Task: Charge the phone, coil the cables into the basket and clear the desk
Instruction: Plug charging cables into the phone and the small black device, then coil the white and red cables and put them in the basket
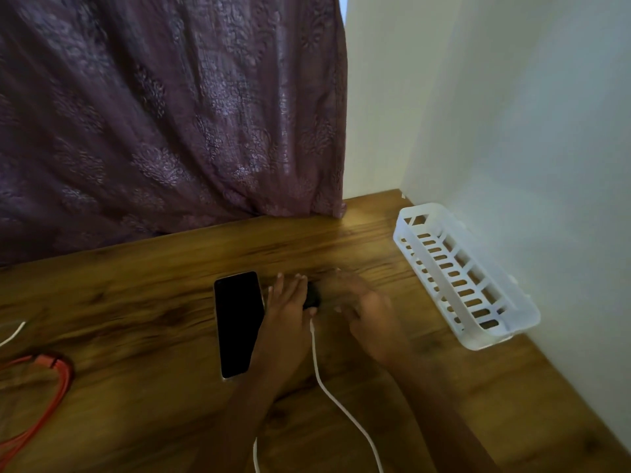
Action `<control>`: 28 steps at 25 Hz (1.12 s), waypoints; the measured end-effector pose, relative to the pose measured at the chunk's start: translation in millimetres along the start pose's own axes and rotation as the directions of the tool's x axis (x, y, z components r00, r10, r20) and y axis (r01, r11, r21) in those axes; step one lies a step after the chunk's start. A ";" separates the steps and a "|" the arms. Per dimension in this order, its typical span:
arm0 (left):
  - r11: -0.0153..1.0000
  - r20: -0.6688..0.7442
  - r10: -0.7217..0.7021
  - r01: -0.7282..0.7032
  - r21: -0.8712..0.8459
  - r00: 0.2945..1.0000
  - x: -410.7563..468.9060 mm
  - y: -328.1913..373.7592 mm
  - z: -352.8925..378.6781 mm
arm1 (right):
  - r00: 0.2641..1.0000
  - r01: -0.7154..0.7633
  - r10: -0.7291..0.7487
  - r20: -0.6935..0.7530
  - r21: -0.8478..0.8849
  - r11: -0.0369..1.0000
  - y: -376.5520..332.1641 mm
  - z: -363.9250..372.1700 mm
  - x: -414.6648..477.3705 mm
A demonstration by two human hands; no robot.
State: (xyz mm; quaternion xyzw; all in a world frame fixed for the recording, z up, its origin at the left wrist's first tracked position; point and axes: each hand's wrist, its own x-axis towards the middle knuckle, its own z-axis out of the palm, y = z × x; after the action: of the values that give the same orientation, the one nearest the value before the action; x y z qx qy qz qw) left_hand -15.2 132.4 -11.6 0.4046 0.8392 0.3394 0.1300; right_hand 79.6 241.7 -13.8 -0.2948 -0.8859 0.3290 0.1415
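Note:
A dark phone (239,322) lies face up on the wooden desk (136,302). Just right of it, my left hand (288,302) rests with straight fingers against a small black object (312,295), perhaps a charger block. A white cable (327,394) runs from under that hand toward the near edge. My right hand (365,312) is blurred, fingers spread, on the other side of the black object. A white slotted basket (464,278) stands against the right wall and looks empty. A red cable (51,380) lies at the left edge.
A purple patterned curtain (170,114) hangs behind the desk. White walls close the back right corner. A short end of another white cable (13,332) shows at the far left.

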 end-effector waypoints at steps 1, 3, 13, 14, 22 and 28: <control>0.998 -0.001 -0.002 0.001 -0.059 1.000 -3.3 11.1 4.1 | 0.998 0.015 -0.015 -0.066 -0.005 1.000 3.7 -9.1 -8.3; 0.996 0.010 0.041 -0.040 -0.085 0.999 -8.0 38.1 18.2 | 0.979 0.026 -0.036 -0.199 -0.052 0.998 17.8 -32.1 -25.9; 0.756 0.355 -0.187 0.365 -0.544 0.916 -2.8 152.2 113.1 | 0.694 -0.430 0.485 -0.532 0.233 0.872 107.0 -124.0 -78.7; 0.740 0.371 -0.194 0.384 -0.552 0.908 0.2 156.4 123.7 | 0.710 -0.421 0.516 -0.479 0.299 0.856 113.3 -124.1 -77.9; 0.721 0.343 -0.212 0.383 -0.578 0.915 -2.7 166.0 139.1 | 0.712 -0.368 0.629 -0.312 0.598 0.712 123.6 -118.5 -76.3; 0.718 0.214 -0.170 0.270 -0.641 0.962 -31.8 160.6 72.4 | 0.752 -0.185 0.519 -0.405 0.626 0.757 61.8 -115.1 -91.2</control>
State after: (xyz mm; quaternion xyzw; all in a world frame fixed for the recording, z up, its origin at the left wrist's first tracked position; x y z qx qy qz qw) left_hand 135.6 212.6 41.7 0.2518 0.6938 0.5686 0.3633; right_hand 229.0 280.8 25.4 -0.4930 -0.5956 0.4893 0.4034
